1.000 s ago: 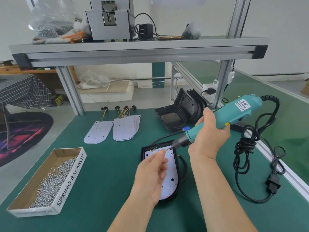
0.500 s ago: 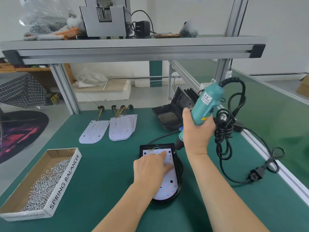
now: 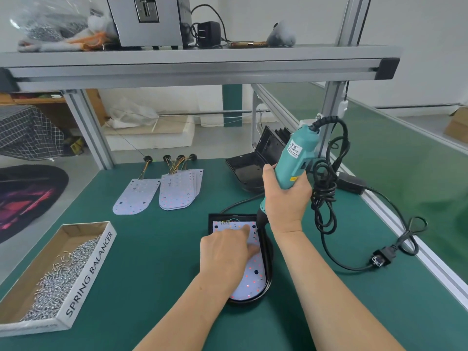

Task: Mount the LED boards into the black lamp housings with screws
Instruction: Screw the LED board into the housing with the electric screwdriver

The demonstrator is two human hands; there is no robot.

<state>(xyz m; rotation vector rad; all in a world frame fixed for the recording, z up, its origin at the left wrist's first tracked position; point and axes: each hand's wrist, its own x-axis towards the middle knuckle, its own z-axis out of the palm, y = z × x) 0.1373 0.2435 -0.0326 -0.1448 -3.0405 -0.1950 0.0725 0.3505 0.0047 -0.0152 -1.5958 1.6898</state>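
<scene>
Green bench (image 3: 152, 249) carried everything. Cardboard box (image 3: 88, 272) sat front left, half full of loose screws (image 3: 58, 282). Spare housings (image 3: 249, 171) were stacked at the back right, some leaning upright. Spare boards (image 3: 181, 188) were fanned out back centre, wires trailing off their far ends.

Housing in work (image 3: 269, 269) lay flat, front centre, with its LED board (image 3: 250, 277) seated inside it.

Right hand (image 3: 286, 198) was wrapped tight round the teal screwdriver (image 3: 295, 160). Tool was near upright, nose down at the board's far right corner. Couldn't tell whether the bit sat on a screw.

Left hand (image 3: 222, 252) lay on the board, fingers mostly straight, forefinger reaching toward that same corner. It was pressing, gripping nothing.

Handling, my read:
- Board looked thin and light, probably flexes if levered.
- LEDs and the soldered wires at the far end looked like the fragile bits.
- Better to press on bare patches or lift by the edges, never by the wires.
- Housing looked rigid but could skate on the mat under driver torque, so it wanted holding down.
</scene>
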